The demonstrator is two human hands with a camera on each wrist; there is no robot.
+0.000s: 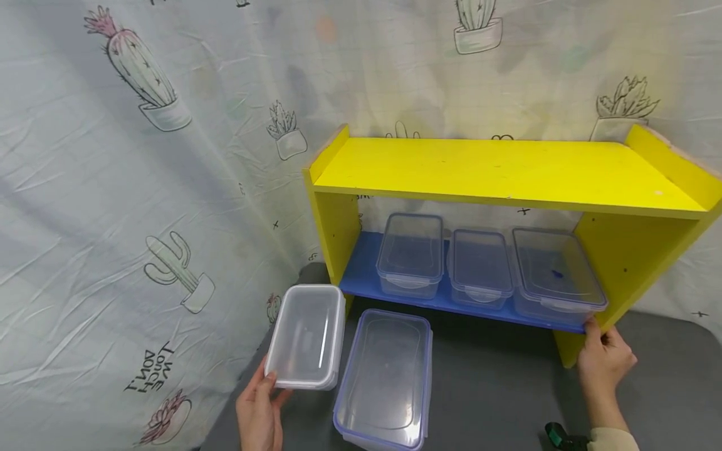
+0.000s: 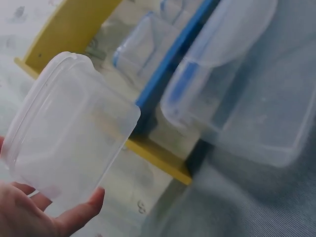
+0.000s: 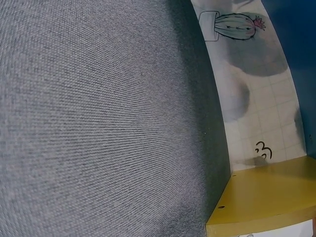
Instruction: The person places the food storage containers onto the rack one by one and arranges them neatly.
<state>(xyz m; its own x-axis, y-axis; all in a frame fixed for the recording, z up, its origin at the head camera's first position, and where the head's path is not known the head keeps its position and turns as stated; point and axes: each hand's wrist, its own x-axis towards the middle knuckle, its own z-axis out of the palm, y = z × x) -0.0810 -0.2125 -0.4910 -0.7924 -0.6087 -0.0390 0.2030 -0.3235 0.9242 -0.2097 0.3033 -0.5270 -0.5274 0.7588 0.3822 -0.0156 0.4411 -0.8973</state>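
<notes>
My left hand (image 1: 261,401) grips the near end of a clear plastic food container with a white-rimmed lid (image 1: 307,335), thumb on its lid in the head view. In the left wrist view the same container (image 2: 74,128) is tilted, fingers at its edge. Just right of it, a larger food container with a blue-rimmed lid (image 1: 386,376) rests on the grey surface. My right hand (image 1: 605,354) holds the lower right front corner of the yellow shelf unit (image 1: 507,172), by the end of its blue board (image 1: 361,266). The right wrist view does not show that hand.
On the blue board stand three clear lidded containers: left (image 1: 410,250), middle (image 1: 481,263) and right (image 1: 558,269). A dark strap-like object (image 1: 558,433) is at the right wrist. Behind the shelf hangs a cactus-print cloth (image 1: 225,156). Grey fabric (image 1: 496,388) covers the surface below.
</notes>
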